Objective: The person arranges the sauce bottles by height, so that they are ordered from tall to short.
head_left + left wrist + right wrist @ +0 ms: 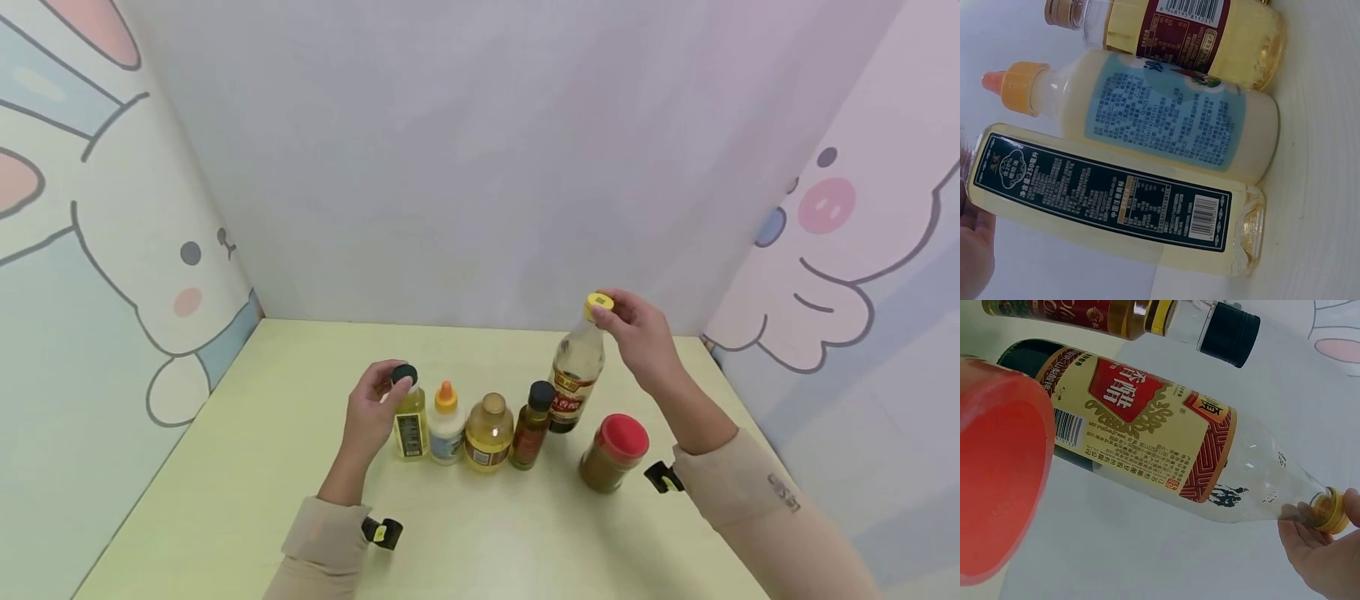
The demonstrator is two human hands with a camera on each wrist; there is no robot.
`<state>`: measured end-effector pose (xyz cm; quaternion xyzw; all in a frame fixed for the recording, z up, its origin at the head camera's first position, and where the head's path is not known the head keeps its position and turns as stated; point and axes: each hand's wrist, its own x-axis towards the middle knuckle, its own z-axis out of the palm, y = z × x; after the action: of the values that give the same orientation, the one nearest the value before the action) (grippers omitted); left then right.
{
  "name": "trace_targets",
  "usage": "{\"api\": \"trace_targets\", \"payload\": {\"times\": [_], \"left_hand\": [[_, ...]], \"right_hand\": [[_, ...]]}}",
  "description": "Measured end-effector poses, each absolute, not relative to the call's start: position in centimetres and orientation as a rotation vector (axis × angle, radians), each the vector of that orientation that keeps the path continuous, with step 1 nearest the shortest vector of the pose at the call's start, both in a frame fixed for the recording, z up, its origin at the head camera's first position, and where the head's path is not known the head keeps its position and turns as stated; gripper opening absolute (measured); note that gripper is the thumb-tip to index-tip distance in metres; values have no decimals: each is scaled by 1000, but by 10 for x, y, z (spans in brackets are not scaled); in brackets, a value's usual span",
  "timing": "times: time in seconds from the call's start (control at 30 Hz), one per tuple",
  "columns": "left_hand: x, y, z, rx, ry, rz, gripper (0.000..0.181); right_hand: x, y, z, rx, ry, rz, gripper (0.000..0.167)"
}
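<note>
My left hand (367, 412) pinches the dark cap (405, 375) of a slim oil bottle (410, 429) at the left end of the row. In the left wrist view that oil bottle (1104, 194) shows a dark green label, with its base at the table surface. My right hand (637, 337) holds the yellow cap (598, 305) of a tall clear vinegar bottle (577, 367) between thumb and fingers. A little dark liquid lies in its bottom. The right wrist view shows the vinegar bottle (1141, 419) with a cream and red label; whether it touches the table I cannot tell.
Between the hands stand a white squeeze bottle (447, 433) with an orange tip, a round yellow bottle (489, 433) and a dark-capped small bottle (532, 429). A red-lidded jar (615, 450) is at the right. Walls enclose the pale table (225, 500).
</note>
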<state>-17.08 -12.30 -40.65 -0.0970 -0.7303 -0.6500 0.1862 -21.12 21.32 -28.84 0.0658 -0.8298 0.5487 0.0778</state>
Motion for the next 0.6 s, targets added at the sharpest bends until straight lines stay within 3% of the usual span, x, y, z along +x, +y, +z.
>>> {"api": "trace_targets", "payload": {"times": [0.2,0.6], "left_hand": [[-164,-123,-394,-277,-2063,-1820,24],[-170,-124,-405,-254,-2071,-1821,25]], "right_hand": [[-217,208,-280,187,-2501,1664,42],[-231,195,-269,207,-2468,1734,40]]}}
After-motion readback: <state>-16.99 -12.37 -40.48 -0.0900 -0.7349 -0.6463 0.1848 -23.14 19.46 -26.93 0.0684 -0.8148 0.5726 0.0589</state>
